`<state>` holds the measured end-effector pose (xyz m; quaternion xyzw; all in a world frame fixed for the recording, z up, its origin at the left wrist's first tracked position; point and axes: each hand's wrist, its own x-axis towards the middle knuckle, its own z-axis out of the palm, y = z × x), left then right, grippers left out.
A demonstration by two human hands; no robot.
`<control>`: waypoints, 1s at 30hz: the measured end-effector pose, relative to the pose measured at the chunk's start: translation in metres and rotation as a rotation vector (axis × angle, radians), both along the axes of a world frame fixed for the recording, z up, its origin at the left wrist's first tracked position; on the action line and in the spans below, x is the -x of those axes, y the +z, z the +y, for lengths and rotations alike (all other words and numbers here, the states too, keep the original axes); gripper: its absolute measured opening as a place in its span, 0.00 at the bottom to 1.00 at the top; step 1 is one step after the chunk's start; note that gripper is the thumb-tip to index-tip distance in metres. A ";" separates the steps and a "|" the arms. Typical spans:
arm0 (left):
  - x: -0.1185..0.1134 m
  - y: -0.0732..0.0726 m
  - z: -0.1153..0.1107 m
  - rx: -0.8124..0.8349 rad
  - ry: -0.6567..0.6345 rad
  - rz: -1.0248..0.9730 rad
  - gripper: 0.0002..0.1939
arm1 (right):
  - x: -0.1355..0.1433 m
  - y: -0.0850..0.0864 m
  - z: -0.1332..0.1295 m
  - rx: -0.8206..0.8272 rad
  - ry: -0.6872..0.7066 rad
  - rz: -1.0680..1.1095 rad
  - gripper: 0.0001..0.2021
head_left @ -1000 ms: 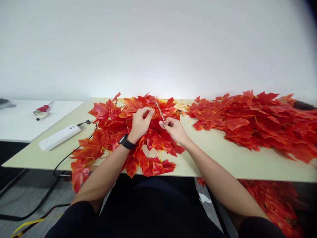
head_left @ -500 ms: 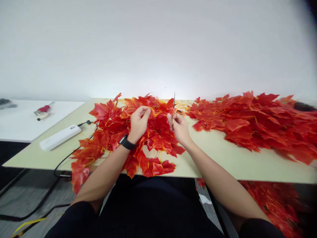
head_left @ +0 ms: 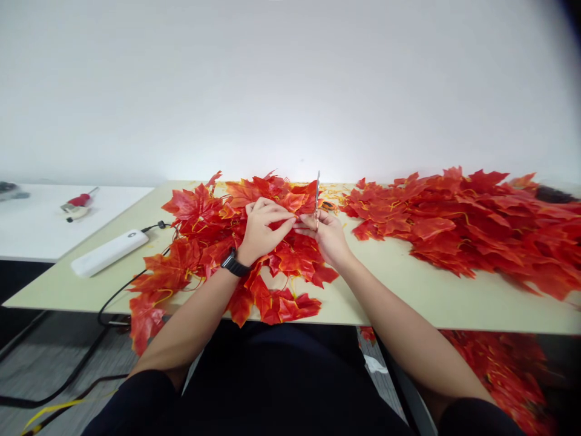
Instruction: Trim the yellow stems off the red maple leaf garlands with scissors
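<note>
A heap of red-orange artificial maple leaves [head_left: 295,260] lies in front of me, some hanging over the table's front edge. My left hand [head_left: 267,229], with a black watch on the wrist, is over the heap, its thumb and fingertips pinched together at the fingertips of my right hand. What the pinch holds is too small to make out. My right hand [head_left: 324,233] holds slim metal scissors [head_left: 317,194], their blades pointing up and away from me. Yellow scraps [head_left: 333,192] lie behind the hands.
A large pile of red leaves [head_left: 467,224] covers the right of the cream table [head_left: 385,290]. At left are a white power strip [head_left: 110,252] with a black cable and a white table [head_left: 40,233] bearing a red-and-white tool [head_left: 77,206]. More leaves [head_left: 503,369] lie below the table.
My left hand has moved right, and its fingers have come together with those of my right hand. The scissors remain in my right hand, nearly in the same place.
</note>
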<state>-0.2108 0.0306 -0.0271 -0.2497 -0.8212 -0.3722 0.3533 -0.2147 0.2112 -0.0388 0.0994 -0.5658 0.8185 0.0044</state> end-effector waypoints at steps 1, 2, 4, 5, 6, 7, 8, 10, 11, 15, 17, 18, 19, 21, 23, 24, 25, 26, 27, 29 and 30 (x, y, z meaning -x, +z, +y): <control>0.000 0.000 0.000 0.027 -0.004 0.018 0.06 | 0.000 0.000 0.000 0.007 0.004 -0.005 0.29; 0.000 -0.001 0.000 0.054 -0.009 0.031 0.07 | 0.000 0.000 0.000 0.010 0.007 -0.010 0.27; 0.001 -0.002 0.000 0.112 -0.032 0.038 0.08 | 0.001 -0.001 0.000 0.012 0.009 -0.024 0.26; 0.002 -0.003 0.000 0.140 -0.049 0.036 0.08 | 0.001 -0.001 0.000 0.015 0.010 -0.032 0.25; 0.002 -0.004 0.000 0.165 -0.066 0.033 0.08 | 0.002 -0.001 0.000 0.020 0.013 -0.040 0.25; 0.003 -0.004 0.000 0.182 -0.079 0.030 0.08 | 0.002 -0.002 0.000 0.026 0.016 -0.045 0.25; 0.002 -0.005 0.000 0.192 -0.087 0.029 0.08 | 0.003 -0.003 0.000 0.033 0.020 -0.047 0.24; 0.001 -0.004 0.000 0.192 -0.095 0.028 0.08 | 0.004 -0.004 0.001 0.046 0.028 -0.047 0.24; 0.000 -0.003 0.000 0.179 -0.100 0.024 0.07 | 0.004 -0.004 0.001 0.051 0.031 -0.048 0.23; -0.002 0.000 -0.002 0.071 -0.144 -0.063 0.12 | 0.005 -0.005 0.002 0.043 0.027 -0.072 0.21; 0.000 0.000 -0.002 0.048 -0.158 -0.107 0.12 | 0.005 -0.005 0.003 0.032 0.021 -0.082 0.21; 0.001 0.000 -0.003 0.052 -0.159 -0.113 0.12 | 0.004 -0.004 0.003 0.027 0.021 -0.085 0.20; 0.002 0.000 -0.003 0.060 -0.157 -0.110 0.12 | 0.004 -0.004 0.003 0.025 0.024 -0.086 0.20; 0.004 -0.001 -0.004 0.074 -0.158 -0.092 0.13 | 0.003 -0.003 0.003 0.028 0.029 -0.084 0.20; 0.006 -0.002 -0.005 0.075 -0.176 -0.076 0.14 | 0.003 -0.002 0.003 0.037 0.031 -0.085 0.19; 0.007 -0.002 -0.006 0.074 -0.186 -0.068 0.15 | 0.003 -0.002 0.003 0.040 0.030 -0.085 0.19; 0.008 -0.003 -0.007 0.075 -0.192 -0.058 0.15 | 0.003 -0.002 0.003 0.042 0.030 -0.086 0.19; 0.008 -0.003 -0.008 0.083 -0.192 -0.048 0.16 | 0.003 -0.002 0.003 0.043 0.030 -0.086 0.20; 0.009 -0.003 -0.009 0.096 -0.186 -0.038 0.17 | 0.004 -0.002 0.003 0.043 0.030 -0.087 0.20; 0.010 -0.004 -0.010 0.140 -0.159 -0.027 0.19 | 0.004 -0.001 0.003 0.033 0.034 -0.088 0.20; 0.010 -0.004 -0.011 0.163 -0.144 -0.027 0.20 | 0.003 -0.001 0.004 0.024 0.037 -0.088 0.19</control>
